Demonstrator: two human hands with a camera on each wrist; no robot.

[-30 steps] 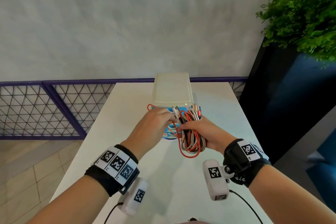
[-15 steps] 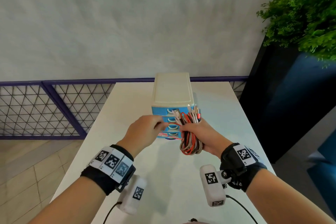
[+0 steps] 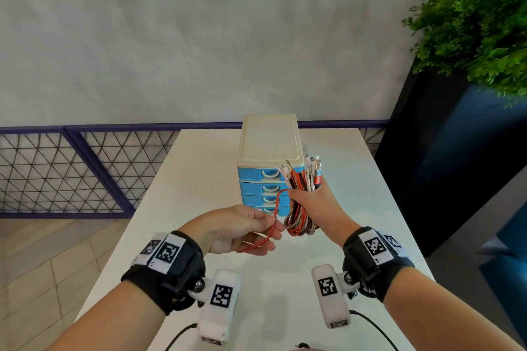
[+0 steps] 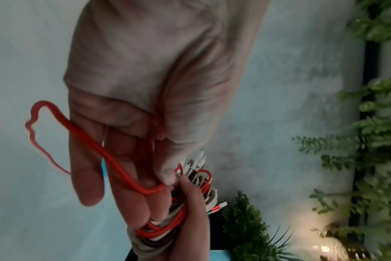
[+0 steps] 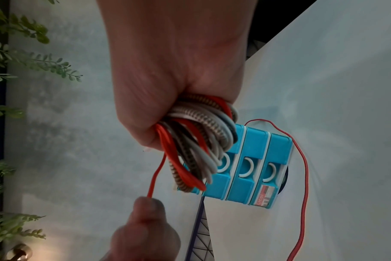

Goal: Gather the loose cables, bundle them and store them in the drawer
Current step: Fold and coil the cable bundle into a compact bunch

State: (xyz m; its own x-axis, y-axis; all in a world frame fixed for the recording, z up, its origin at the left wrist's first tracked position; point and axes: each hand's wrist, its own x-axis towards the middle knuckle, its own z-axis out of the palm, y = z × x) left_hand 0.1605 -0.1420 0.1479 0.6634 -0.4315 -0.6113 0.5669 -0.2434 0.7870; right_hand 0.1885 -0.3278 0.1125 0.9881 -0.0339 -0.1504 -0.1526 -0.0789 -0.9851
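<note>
The bundle [image 3: 299, 208] of cables, red, white & braided, sits folded in the right hand [image 3: 313, 208], fist closed round its middle, plugs sticking up at 12 o'clock, loops hanging at 6. It's held above the table [image 3: 176, 179], just in front of the drawers [image 3: 265, 188], whose fronts all look shut. One thin red tie [image 3: 275, 216] runs out of the bundle at about 9 o'clock, arcs down and passes into the left hand [image 3: 233, 232], which pinches it betw. thumb & fingertips; in the left wrist view the slack lies across the fingers [image 4: 87, 176] in a loose loop. Step in hand, as I judge it: wrapping that tie round the bundle to bind it. To do it well: keep the right fist tight so the coils don't spring apart, keep the tie taut w/ the left, lead it round the waist just below the fist, not over the plugs, and lay each turn beside the last. Then tuck or twist the end so it holds w/o a hand on it. Risk: slack lets loops slip out at 6 o'clock. From the left hand the bundle is at approx. 1 o'clock, near but not touching; the drawers lie at 12 beyond both hands. Plant [image 3: 484, 31] far off at 2 o'clock.
</note>
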